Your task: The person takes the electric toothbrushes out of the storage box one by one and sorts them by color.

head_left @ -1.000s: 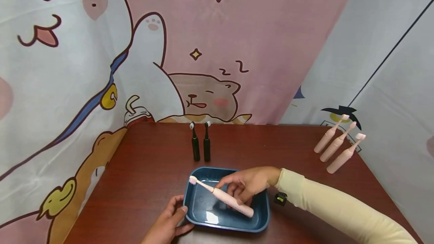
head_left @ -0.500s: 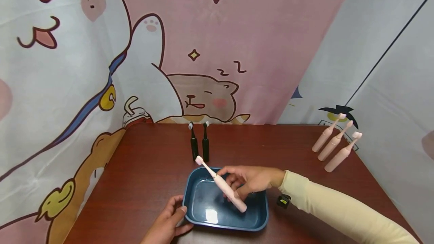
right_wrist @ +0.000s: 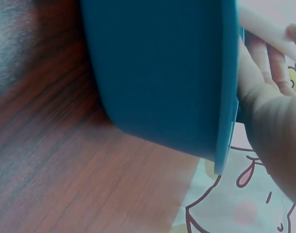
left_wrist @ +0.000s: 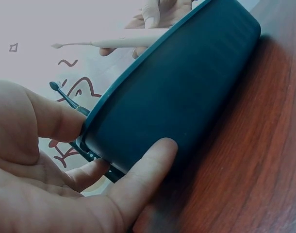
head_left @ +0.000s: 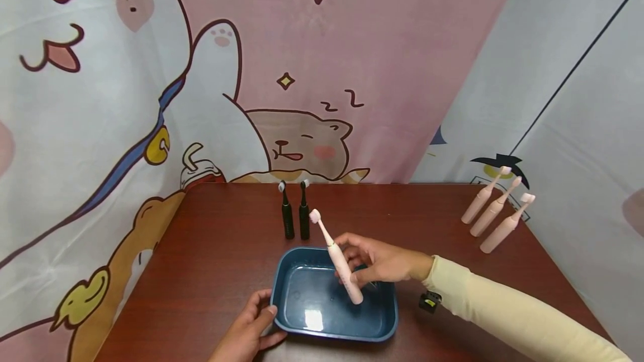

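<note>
My right hand [head_left: 384, 258] holds a pale pink electric toothbrush [head_left: 342, 267] by its handle over the blue plastic tray [head_left: 307, 298]. The brush leans, with its head up and to the left. In the left wrist view the same toothbrush [left_wrist: 128, 39] lies between thumb and fingers, beyond the tray wall [left_wrist: 182, 77]. At the tray's front left corner my left hand [head_left: 246, 325] grips the side; a digit presses the outer wall and another touches the rim. The right wrist view shows the tray's outer wall [right_wrist: 157, 68] covering part of the right hand [right_wrist: 274, 102].
Two black electric toothbrushes, one on the left [head_left: 287, 219] and one on the right [head_left: 304, 219], lie behind the tray on the brown table [head_left: 201, 261]. Several pink toothbrushes [head_left: 489, 217] lie side by side at the far right. A cartoon cloth [head_left: 402, 71] hangs behind.
My right hand has raised the pink toothbrush from low in the tray and turned it more upright. The left hand stays at the tray's corner.
</note>
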### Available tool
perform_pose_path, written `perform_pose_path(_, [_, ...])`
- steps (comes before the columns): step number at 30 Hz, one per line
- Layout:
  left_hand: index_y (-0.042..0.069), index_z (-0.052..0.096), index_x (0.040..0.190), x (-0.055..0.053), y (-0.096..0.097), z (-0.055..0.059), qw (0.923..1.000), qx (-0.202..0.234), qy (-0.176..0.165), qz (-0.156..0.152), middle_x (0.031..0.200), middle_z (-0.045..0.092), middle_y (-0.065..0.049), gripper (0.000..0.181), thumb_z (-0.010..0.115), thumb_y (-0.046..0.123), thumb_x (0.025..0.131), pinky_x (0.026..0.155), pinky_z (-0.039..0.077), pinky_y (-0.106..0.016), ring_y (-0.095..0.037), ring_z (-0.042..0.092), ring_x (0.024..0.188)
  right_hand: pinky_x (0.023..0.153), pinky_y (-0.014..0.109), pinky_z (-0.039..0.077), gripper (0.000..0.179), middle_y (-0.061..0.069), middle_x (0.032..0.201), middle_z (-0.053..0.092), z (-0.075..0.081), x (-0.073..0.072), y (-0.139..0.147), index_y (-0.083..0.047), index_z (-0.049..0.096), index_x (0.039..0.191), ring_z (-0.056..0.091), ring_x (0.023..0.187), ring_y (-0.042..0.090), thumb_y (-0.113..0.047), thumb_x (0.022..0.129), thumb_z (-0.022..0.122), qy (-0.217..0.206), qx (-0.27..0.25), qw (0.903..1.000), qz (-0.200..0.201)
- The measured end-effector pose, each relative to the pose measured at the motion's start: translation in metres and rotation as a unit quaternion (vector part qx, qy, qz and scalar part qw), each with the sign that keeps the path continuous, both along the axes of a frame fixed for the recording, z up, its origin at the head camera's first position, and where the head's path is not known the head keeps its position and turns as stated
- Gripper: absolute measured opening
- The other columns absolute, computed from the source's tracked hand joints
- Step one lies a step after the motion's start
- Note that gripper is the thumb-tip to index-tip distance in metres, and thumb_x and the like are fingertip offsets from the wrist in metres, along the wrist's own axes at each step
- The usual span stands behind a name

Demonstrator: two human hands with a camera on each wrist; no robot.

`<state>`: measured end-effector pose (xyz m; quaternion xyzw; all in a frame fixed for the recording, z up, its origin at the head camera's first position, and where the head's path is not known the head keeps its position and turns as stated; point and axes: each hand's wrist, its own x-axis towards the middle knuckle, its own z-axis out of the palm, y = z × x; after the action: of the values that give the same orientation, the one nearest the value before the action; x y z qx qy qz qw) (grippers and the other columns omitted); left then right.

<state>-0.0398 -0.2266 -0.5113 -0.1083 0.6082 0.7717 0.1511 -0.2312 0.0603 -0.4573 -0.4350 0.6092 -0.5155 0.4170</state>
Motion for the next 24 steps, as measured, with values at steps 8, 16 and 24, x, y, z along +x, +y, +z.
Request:
perform_pose_path(8, [-0.001,0.023,0.147,-0.002,-0.001,0.000,0.9999,-0.003,-0.012,0.000,0.151,0.023,-0.030,0.053,0.046,0.021,0.105,0.091,0.055,-0.053,-0.035,0.047,0.128,0.090,0.047,0.056,0.063,0.020,0.127,0.058,0.005,0.002,0.012,-0.013,0.031,0.144,0.059,0.115,0.044,0.002,0.092,0.063,0.011,-0.016,0.9994,-0.030])
perform_pose_path(16, [-0.002,0.023,0.147,-0.001,-0.001,-0.001,0.9999,-0.005,-0.009,-0.002,0.151,0.024,-0.031,0.053,0.046,0.021,0.105,0.091,0.055,-0.053,-0.035,0.048,0.126,0.091,0.046,0.056,0.060,0.021,0.126,0.059,0.006,0.002,0.024,-0.013,0.032,0.141,0.062,0.117,0.038,0.002,0.092,0.064,0.029,-0.026,0.9966,-0.072])
perform_pose_path(24, [-0.002,0.023,0.147,-0.001,-0.001,-0.001,0.9999,-0.006,-0.009,-0.003,0.150,0.024,-0.031,0.055,0.048,0.022,0.105,0.091,0.055,-0.054,-0.034,0.050,0.124,0.090,0.046,0.056,0.061,0.023,0.129,0.058,0.006,0.000,0.040,-0.016,0.035,0.143,0.060,0.118,0.042,-0.001,0.092,0.066,0.057,-0.027,0.9897,-0.129])
